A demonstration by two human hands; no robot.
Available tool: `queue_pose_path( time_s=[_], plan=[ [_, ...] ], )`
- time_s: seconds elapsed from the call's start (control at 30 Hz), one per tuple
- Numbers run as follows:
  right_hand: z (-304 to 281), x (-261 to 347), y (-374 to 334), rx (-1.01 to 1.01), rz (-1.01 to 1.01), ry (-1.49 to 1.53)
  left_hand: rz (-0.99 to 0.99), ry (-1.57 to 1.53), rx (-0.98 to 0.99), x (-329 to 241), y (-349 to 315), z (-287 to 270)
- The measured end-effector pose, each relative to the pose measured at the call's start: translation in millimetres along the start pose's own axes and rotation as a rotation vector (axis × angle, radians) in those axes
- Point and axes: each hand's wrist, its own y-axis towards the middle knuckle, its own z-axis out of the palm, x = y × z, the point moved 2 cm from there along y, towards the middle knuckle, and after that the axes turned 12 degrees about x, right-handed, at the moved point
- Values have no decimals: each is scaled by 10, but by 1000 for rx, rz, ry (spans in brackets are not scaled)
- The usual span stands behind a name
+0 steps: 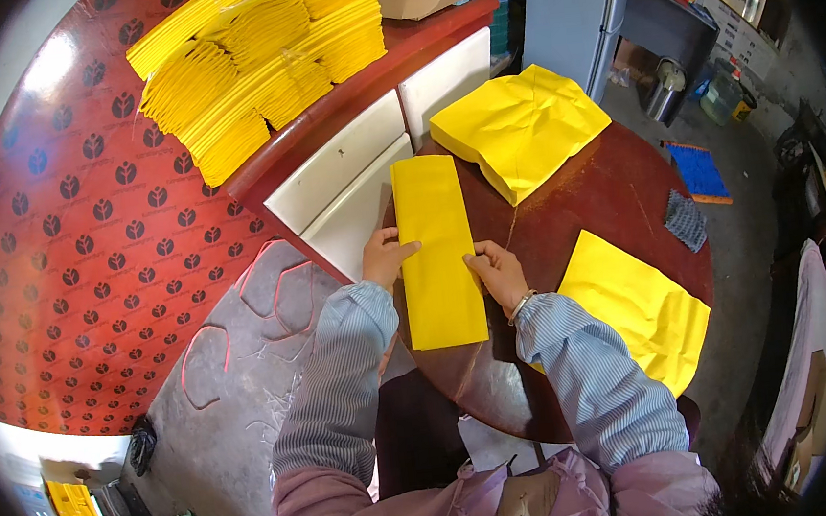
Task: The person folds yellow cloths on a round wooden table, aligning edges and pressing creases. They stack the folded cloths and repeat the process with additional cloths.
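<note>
A long folded yellow paper (440, 265) is held upright between my two hands, over the near left part of a round dark red table (508, 333). My left hand (388, 258) grips its left edge, with the thumb on the front face. On the opposite edge, my right hand (499, 272) pinches it with thumb and fingers. A stack of wide yellow sheets (524, 125) lies at the table's far side. Another yellow piece (639, 309), creased and flat, rests by my right forearm and is partly covered by the sleeve.
Bundled yellow folded stacks (263, 60) stand on a red-topped cabinet (365, 159) with white drawers at the far left. A patterned red sheet (96, 227) spreads beside it. Pink straps (208, 364) lie on the grey floor. A grey fridge (569, 18) stands behind the table.
</note>
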Motion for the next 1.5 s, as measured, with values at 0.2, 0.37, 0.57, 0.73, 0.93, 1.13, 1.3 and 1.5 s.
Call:
queue_pose_path(
  time_s=[0.2,0.37,0.57,0.73,0.93,1.13,1.3,1.5],
  plan=[
    [-25,-70,68,-80,-27,-129,33,7,-25,-6,26,21],
    [-37,-117,138,-162,-80,-170,39,80,45,-5,83,-36],
    [-108,-2,65,-112,-118,-250,50,-14,23,-69,-45,0],
    [-72,74,89,-161,-84,-307,72,-16,-16,-136,-114,59],
    [-126,-25,96,-197,-34,-274,170,240,-80,-80,-198,70],
    [-44,-98,130,-310,-290,-357,522,809,-104,-78,-183,116],
    [-4,53,47,-283,-224,-418,594,1103,4,-211,165,194],
    [-1,160,26,-237,-160,-516,456,1268,25,-169,258,202]
  ],
)
